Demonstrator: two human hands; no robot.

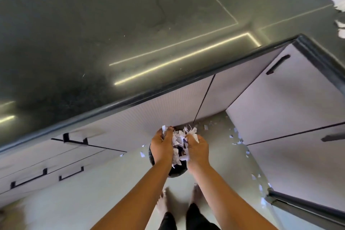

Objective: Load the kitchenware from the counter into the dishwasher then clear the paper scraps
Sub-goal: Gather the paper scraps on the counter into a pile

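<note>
Nearest to us were the person's bare feet (162, 203) on the pale floor (112, 183), and from there both forearms reached forward and down. The left hand (161, 148) and right hand (199, 150) were cupped toward each other with a heap of paper scraps (179, 141) pressed between them. The fingers (168, 132) of each hand were curled inward round the pile rather than spread, which we judged kept the light slips from spilling over the sides. The hands hung directly above a dark bin (176, 173) standing on the floor against the cabinet fronts (168, 110), so whatever slipped would mostly drop inside. We could make out a few white slips in its mouth between the wrists, but not how full it was. Beyond the bin, loose scraps (237, 143) lay scattered on the floor toward the right-hand cabinet corner, apart from the bin and not yet gathered. Farther off, the dark counter (112, 33) carried more torn paper (338, 3) at its far right edge. We could not tell which front was the dishwasher, and we judged the clearing step only partly done.
</note>
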